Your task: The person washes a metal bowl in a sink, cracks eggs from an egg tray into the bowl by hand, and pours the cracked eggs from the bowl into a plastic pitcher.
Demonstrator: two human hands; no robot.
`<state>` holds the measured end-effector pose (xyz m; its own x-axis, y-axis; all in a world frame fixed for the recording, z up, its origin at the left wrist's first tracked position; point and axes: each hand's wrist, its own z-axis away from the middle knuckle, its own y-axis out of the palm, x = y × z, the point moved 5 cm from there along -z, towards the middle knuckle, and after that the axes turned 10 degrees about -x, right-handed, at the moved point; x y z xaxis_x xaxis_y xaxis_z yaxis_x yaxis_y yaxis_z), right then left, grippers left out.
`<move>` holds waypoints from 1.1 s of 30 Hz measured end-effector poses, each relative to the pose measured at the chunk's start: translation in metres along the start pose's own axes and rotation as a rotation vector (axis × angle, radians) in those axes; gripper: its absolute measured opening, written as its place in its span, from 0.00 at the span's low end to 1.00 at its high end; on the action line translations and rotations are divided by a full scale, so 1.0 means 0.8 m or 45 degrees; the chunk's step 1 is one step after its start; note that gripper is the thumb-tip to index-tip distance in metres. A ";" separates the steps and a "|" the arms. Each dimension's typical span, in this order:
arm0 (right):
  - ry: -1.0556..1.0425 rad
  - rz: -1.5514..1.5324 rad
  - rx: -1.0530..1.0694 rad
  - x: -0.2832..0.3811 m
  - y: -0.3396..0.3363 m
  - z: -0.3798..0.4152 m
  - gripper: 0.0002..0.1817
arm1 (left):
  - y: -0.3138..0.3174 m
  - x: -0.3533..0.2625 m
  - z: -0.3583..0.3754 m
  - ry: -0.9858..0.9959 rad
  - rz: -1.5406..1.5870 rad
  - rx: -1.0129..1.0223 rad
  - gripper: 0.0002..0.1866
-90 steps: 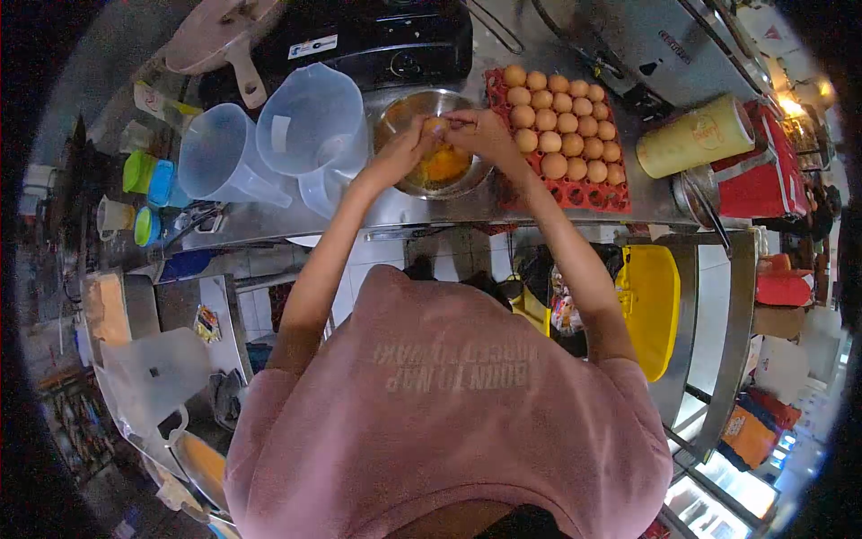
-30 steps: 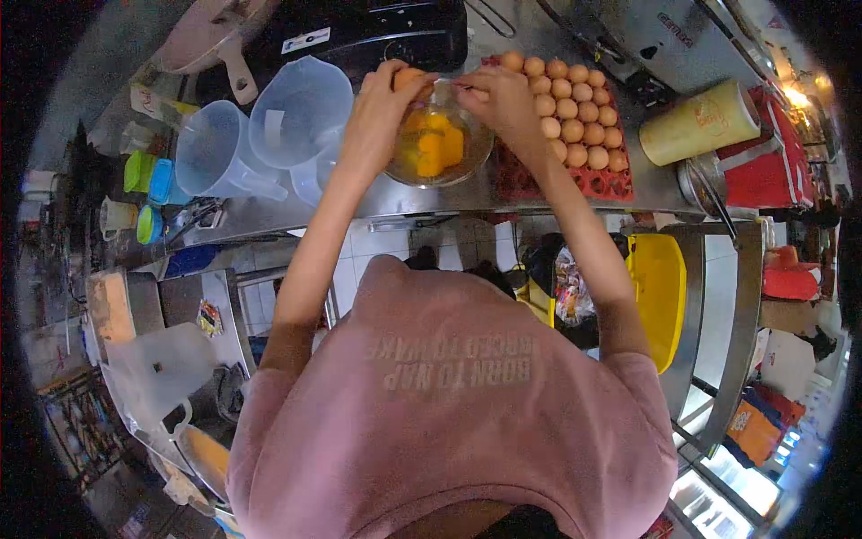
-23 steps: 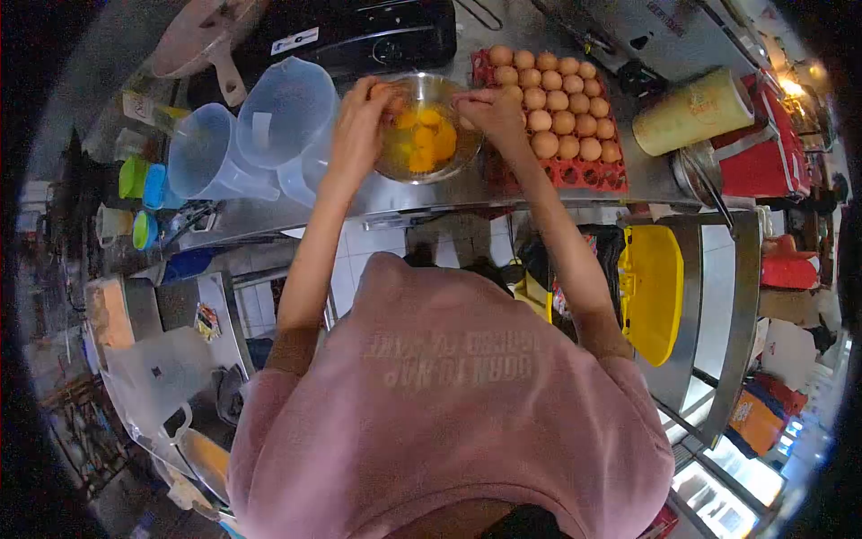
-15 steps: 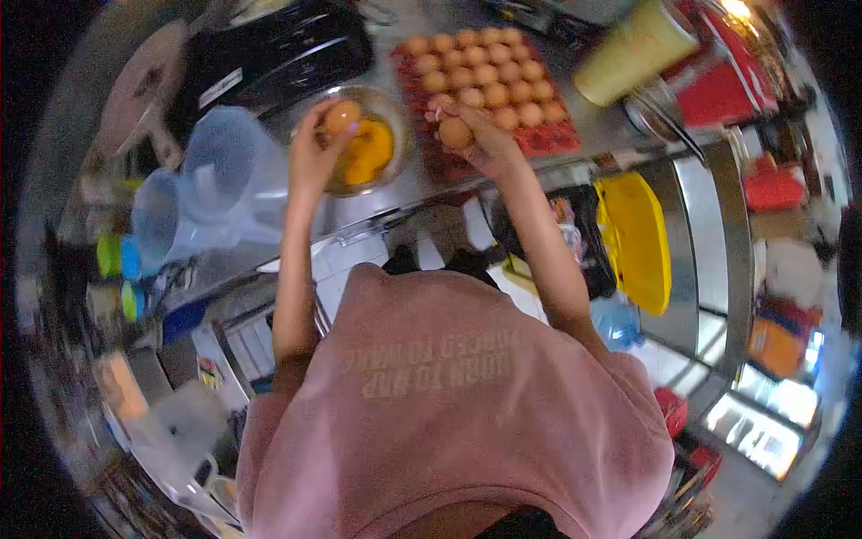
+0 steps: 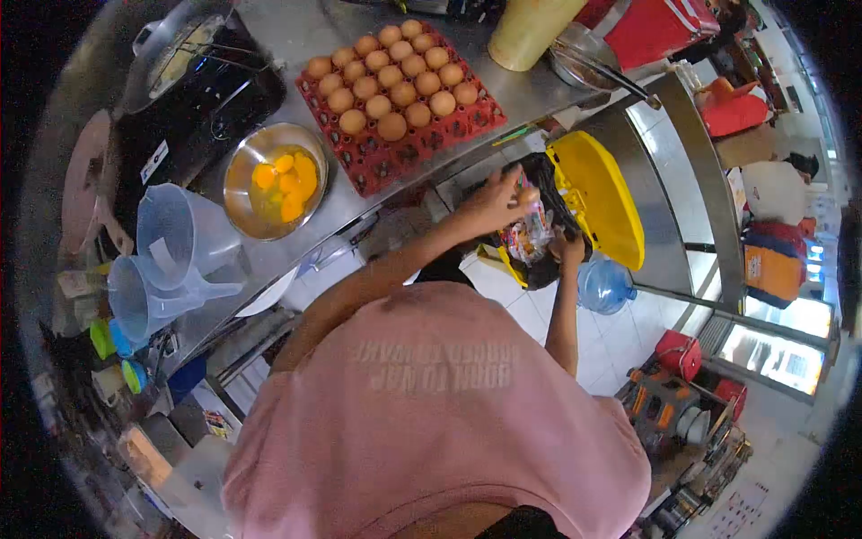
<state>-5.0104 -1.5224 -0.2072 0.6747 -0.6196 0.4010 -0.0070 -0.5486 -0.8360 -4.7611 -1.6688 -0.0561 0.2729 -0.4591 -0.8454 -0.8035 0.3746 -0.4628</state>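
Observation:
My left hand (image 5: pixel 496 205) reaches across over the bin with its fingers curled around what looks like a pale brown eggshell (image 5: pixel 530 194). Low on the bin's near right side, my right hand (image 5: pixel 567 250) has its fingers closed at the edge of the black bin liner (image 5: pixel 541 171). Wrappers and other rubbish (image 5: pixel 528 235) show inside the bin, whose yellow lid (image 5: pixel 603 199) stands open. On the steel counter, a metal bowl (image 5: pixel 236 208) holds several yellow yolks (image 5: pixel 289 182). Behind it lies a red egg tray (image 5: pixel 359 171) with several brown eggs (image 5: pixel 391 127), its front rows without eggs.
Clear plastic jugs (image 5: pixel 180 235) stand at the counter's left, beside a black appliance (image 5: pixel 202 117). A yellowish container (image 5: pixel 530 36) and a metal pan (image 5: pixel 579 67) are at the back right. A blue water bottle (image 5: pixel 603 286) is on the floor near the bin.
Both hands have left the bowl and egg tray and moved right and down to the bin. The view has turned right, so the counter things appear further left.

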 end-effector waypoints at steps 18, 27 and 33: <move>-0.839 -1.460 0.761 0.535 -0.099 0.111 0.17 | -0.219 0.077 0.121 -0.699 0.743 -0.934 0.32; -1.601 -0.397 0.524 0.550 -0.023 0.048 0.27 | -0.324 0.103 0.187 -0.867 1.436 -1.269 0.17; -1.740 -0.490 0.650 0.564 -0.042 0.039 0.27 | -0.350 0.121 0.195 -0.808 1.430 -1.103 0.22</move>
<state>-4.6824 -1.7661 -0.0099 0.7257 0.6542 0.2129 0.3812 -0.1247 -0.9161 -4.4270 -1.6928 -0.0500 -0.6658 0.2165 -0.7140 -0.7302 -0.3860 0.5638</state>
